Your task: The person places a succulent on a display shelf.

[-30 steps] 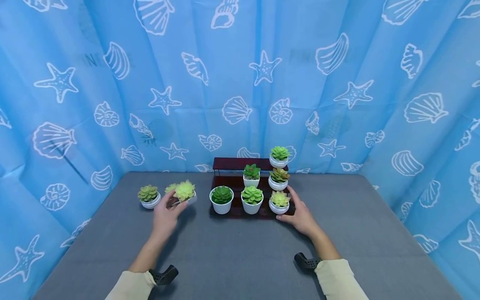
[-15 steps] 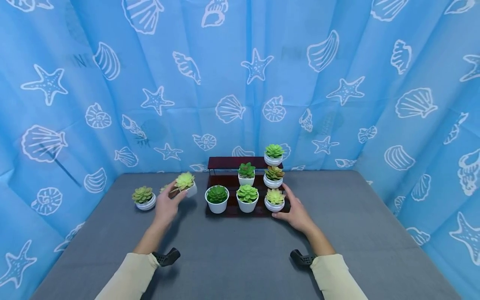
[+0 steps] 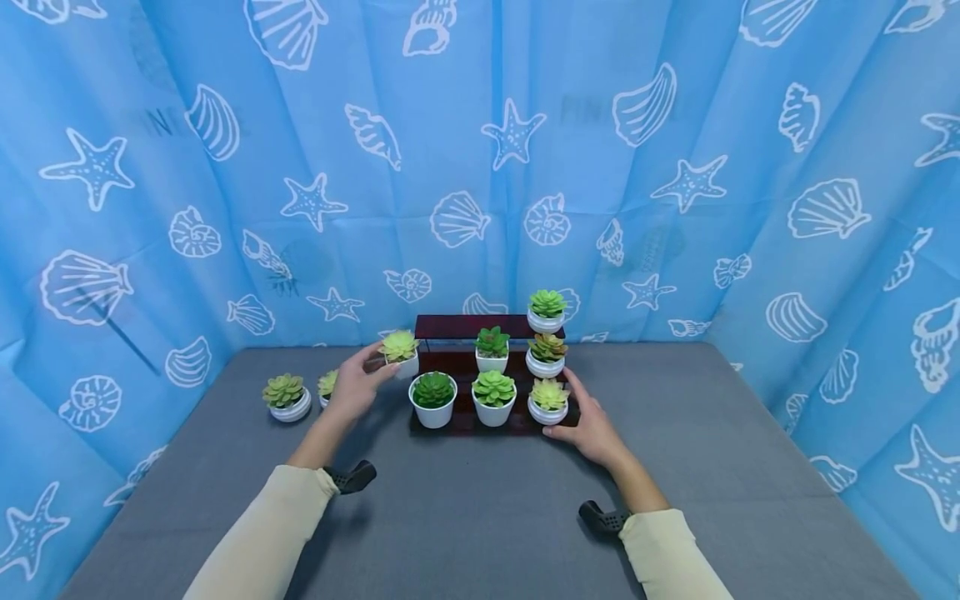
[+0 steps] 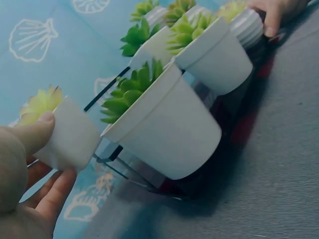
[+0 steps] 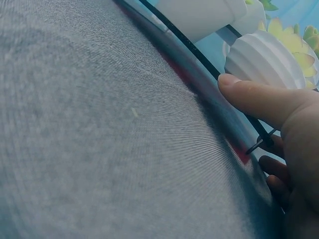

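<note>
My left hand (image 3: 356,387) holds a small white square pot with a pale yellow-green succulent (image 3: 406,365), lifted beside the left end of a dark red tiered shelf (image 3: 453,327). In the left wrist view, thumb and fingers pinch this white pot (image 4: 74,137). At the shelf's front right corner, my right hand (image 3: 596,429) grips the edge. Its thumb (image 5: 254,98) lies on the dark front edge and the other fingers curl below by a thin leg. Just by that hand sits a ribbed white pot with a yellowish succulent (image 3: 549,402).
On the shelf also stand a dark green succulent (image 3: 433,400), a light green one (image 3: 493,398), a reddish-green one (image 3: 492,350), an orange-tinged one (image 3: 547,357) and a bright green one (image 3: 547,312). Two more pots (image 3: 289,398) (image 3: 327,385) stand left on the grey table (image 3: 480,517).
My left hand has carried the square-potted succulent right and away from me, towards the shelf's left end. The right hand stays at the shelf corner. The head view has shifted slightly.
</note>
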`<state>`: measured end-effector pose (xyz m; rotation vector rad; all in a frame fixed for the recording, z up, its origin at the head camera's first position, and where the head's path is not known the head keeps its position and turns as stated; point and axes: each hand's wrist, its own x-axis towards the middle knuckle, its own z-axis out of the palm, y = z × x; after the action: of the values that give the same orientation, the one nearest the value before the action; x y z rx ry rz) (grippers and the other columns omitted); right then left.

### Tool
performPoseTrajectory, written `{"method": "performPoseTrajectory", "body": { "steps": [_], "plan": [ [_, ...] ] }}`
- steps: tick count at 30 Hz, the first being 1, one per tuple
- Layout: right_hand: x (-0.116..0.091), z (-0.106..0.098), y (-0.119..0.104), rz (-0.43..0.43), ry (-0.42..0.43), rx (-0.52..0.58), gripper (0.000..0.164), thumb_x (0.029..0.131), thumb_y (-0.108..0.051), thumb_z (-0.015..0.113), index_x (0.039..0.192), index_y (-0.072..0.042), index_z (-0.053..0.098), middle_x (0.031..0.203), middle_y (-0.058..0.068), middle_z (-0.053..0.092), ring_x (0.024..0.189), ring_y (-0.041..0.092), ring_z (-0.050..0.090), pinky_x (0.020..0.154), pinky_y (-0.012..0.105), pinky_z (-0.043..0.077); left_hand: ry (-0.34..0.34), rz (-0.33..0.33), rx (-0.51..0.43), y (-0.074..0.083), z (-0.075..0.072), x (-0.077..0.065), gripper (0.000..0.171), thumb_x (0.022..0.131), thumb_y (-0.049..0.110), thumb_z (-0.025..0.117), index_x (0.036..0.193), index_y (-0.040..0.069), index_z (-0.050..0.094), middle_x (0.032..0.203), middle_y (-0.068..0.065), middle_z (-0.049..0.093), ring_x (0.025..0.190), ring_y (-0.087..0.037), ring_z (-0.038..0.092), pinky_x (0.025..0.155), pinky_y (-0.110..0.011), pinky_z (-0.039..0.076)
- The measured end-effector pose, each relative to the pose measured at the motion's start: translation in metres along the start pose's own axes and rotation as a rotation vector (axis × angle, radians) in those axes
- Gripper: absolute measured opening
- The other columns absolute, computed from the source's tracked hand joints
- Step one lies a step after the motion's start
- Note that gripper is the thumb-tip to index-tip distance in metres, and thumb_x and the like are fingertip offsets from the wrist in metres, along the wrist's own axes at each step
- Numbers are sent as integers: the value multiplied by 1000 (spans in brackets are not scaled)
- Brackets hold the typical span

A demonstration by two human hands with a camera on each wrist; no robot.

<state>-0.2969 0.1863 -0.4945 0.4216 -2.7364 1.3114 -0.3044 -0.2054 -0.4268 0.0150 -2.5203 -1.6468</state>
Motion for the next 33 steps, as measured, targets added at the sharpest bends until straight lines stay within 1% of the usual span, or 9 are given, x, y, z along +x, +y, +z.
{"method": "performPoseTrajectory", "body": {
  "steps": [6,8,11,16,20,24,30,33],
  "plan": [
    [1,0,-3,12,-10,2,107,75,-23,86,156,-18,16,140,26,45,128,44,38,100,64,33,-62,0,-10,0,1,11,64,94,23,67,149,5,38,142,-21,45,123,-36,51,99,-51,44],
    [1,-1,-3,12,-11,5,107,75,-23,86,156,-18,16,140,26,45,129,44,38,101,64,32,-71,-3,-14,0,2,14,64,93,22,68,148,4,39,141,-21,46,123,-35,52,99,-51,44],
    [2,-1,-4,5,-12,1,107,75,-23,86,156,-18,16,140,26,45,129,44,39,101,64,32,-78,13,7,-1,6,18,65,92,22,70,147,4,41,140,-21,48,124,-35,51,97,-49,46],
    [1,-1,-4,0,-12,2,107,75,-23,86,156,-18,17,139,26,46,128,44,40,101,63,33,-76,53,65,3,14,19,62,92,23,69,146,6,43,139,-19,51,123,-35,52,95,-48,48],
    [1,-1,-4,2,-9,6,107,75,-23,86,156,-18,17,138,26,47,128,44,40,100,64,33,-75,71,67,10,19,18,59,93,22,69,144,6,46,138,-18,52,121,-35,53,93,-48,49],
    [0,-1,-3,6,-8,0,107,75,-24,86,156,-19,16,139,26,46,128,44,40,100,64,33,-55,60,64,14,24,15,57,92,23,70,142,6,49,136,-17,54,119,-33,55,92,-48,49],
    [0,0,-3,22,-10,3,106,76,-24,86,156,-19,16,139,26,45,128,44,39,100,64,33,-2,40,55,17,31,13,49,90,21,72,135,6,57,131,-14,58,115,-31,58,91,-46,50],
    [0,-1,-3,19,-10,4,106,76,-24,86,156,-18,16,139,26,45,128,44,39,100,65,33,6,38,49,18,34,13,48,90,20,73,133,6,59,128,-13,60,114,-31,58,91,-46,50]
  ]
}}
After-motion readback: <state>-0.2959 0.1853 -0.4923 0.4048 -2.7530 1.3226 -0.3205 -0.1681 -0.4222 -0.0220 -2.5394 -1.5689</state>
